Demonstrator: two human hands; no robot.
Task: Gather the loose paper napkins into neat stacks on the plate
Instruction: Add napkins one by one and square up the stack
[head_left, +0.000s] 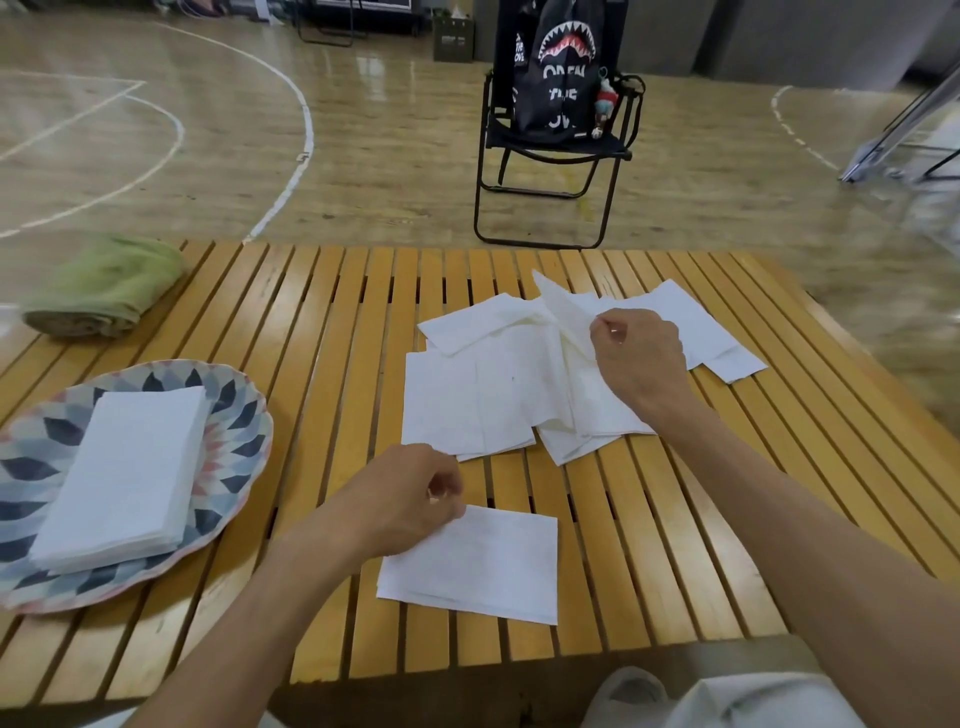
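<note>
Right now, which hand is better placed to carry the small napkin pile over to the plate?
Left. The left hand already rests on the small napkin pile, nearest the plate; the right hand pinches the loose napkins.

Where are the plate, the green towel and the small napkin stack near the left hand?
plate (244, 415): head view, bare patterned rim on the right.
green towel (106, 286): head view, middle of the roll.
small napkin stack (488, 566): head view, middle of top sheet.

Indoor sports hall: court lines (291, 98) on polished wood floor (389, 171).
</note>
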